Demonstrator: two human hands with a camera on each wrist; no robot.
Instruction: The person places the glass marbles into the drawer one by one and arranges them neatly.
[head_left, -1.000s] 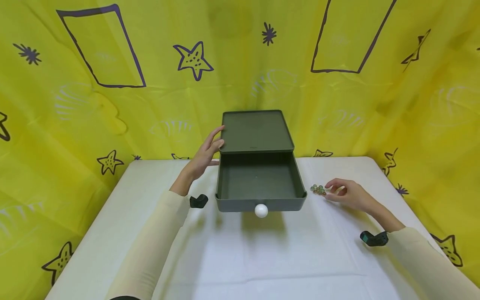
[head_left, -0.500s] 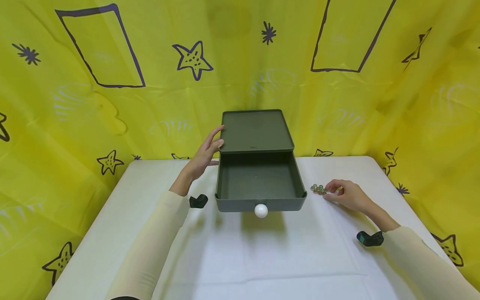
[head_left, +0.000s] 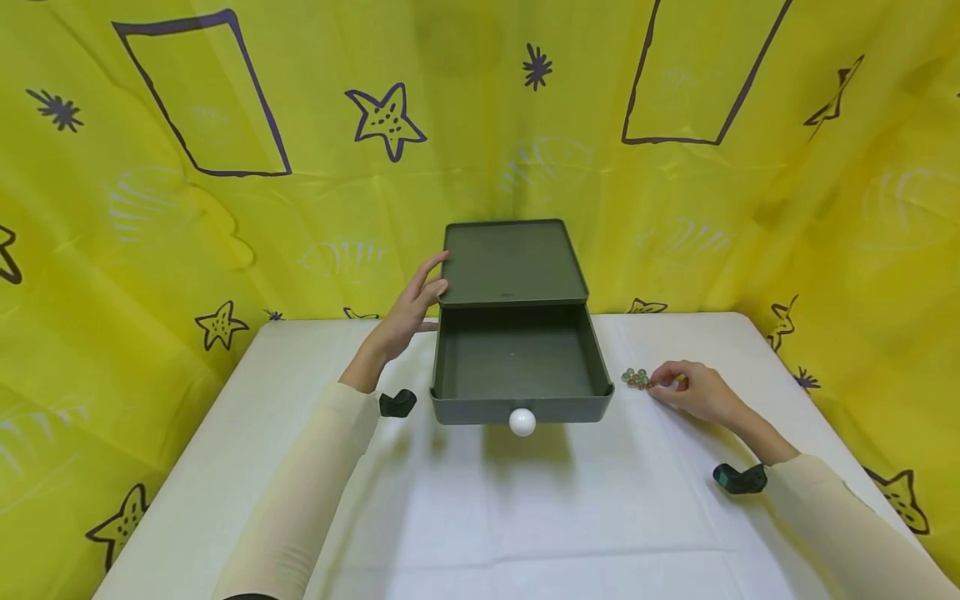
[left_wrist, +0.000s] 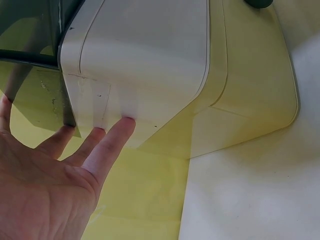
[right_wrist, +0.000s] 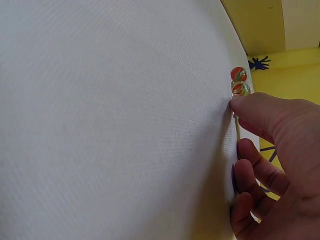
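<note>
A dark grey-green drawer box (head_left: 513, 262) stands at the back of the white table, its drawer (head_left: 521, 410) pulled out toward me. A round white knob (head_left: 522, 422) sits on the drawer front. My left hand (head_left: 401, 321) rests its extended fingertips against the box's left side; the left wrist view shows those fingers (left_wrist: 115, 142) on the pale side wall. Right of the drawer lies a small cluster of glass marbles (head_left: 634, 377). My right hand (head_left: 697, 392) pinches a marble at the cluster's near right edge, mostly hidden by thumb and forefinger. Two red-and-green marbles (right_wrist: 240, 81) show beyond the thumb.
A yellow curtain (head_left: 480, 183) with drawn stars and shells hangs behind and at both sides of the table. White cloth covers the table (head_left: 600, 517). Dark camera mounts (head_left: 738, 478) sit at both wrists.
My right hand has moved slightly left to the marbles, and its thumb and forefinger have closed together. The left hand and the box have stayed in place.
</note>
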